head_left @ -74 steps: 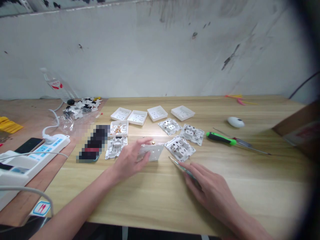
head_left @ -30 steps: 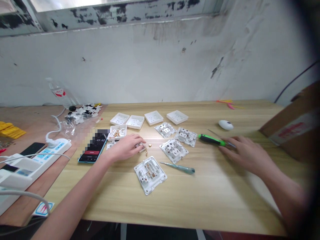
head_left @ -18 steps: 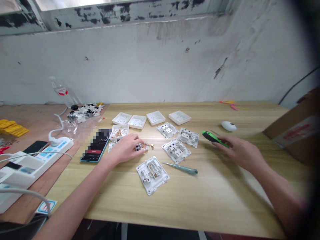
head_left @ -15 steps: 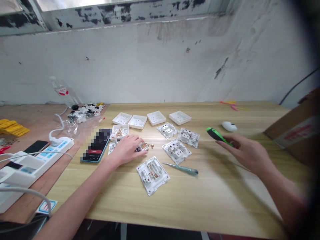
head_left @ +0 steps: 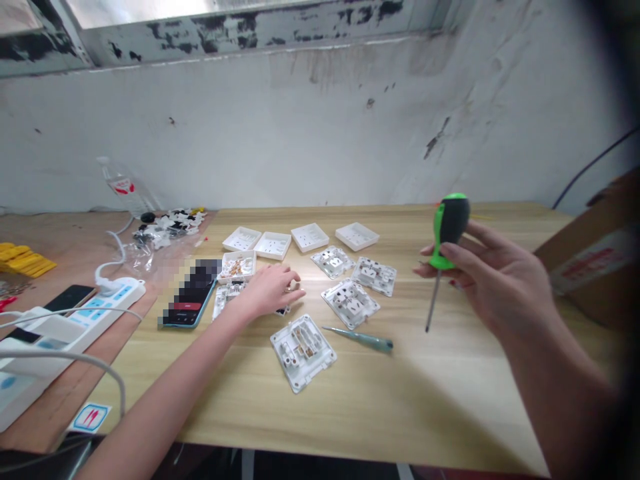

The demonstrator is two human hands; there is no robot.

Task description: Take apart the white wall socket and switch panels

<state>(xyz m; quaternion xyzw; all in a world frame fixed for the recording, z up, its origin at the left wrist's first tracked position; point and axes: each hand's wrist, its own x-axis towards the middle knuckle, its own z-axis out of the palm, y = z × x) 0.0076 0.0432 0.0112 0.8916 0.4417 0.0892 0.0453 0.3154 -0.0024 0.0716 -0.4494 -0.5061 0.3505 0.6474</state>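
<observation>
My right hand [head_left: 500, 280] is closed around a screwdriver [head_left: 450, 233] with a green and black handle, raised above the table with its shaft pointing down. My left hand [head_left: 270, 291] reaches over the socket parts, thumb and fingers curled together around what looks like a small brass part [head_left: 291, 288], mostly hidden. Under this hand lie a partly covered socket back [head_left: 227, 297] and another part. A white tray [head_left: 239, 267] of small brass pieces stands just behind it. Nearer me lies an opened socket panel [head_left: 303, 352], inner side up.
A thin translucent screwdriver [head_left: 365, 339] lies right of the opened panel. Several socket panels [head_left: 350, 302] and white covers [head_left: 357, 236] spread behind. To the left are a phone [head_left: 193, 293], a power strip [head_left: 95, 320] with cables and a bottle [head_left: 123, 185]. A cardboard box [head_left: 590, 247] stands right.
My right hand has raised the green screwdriver and turned it from lying flat to tip down. My left hand has shifted right, its fingers now where the loose brass part lay.
</observation>
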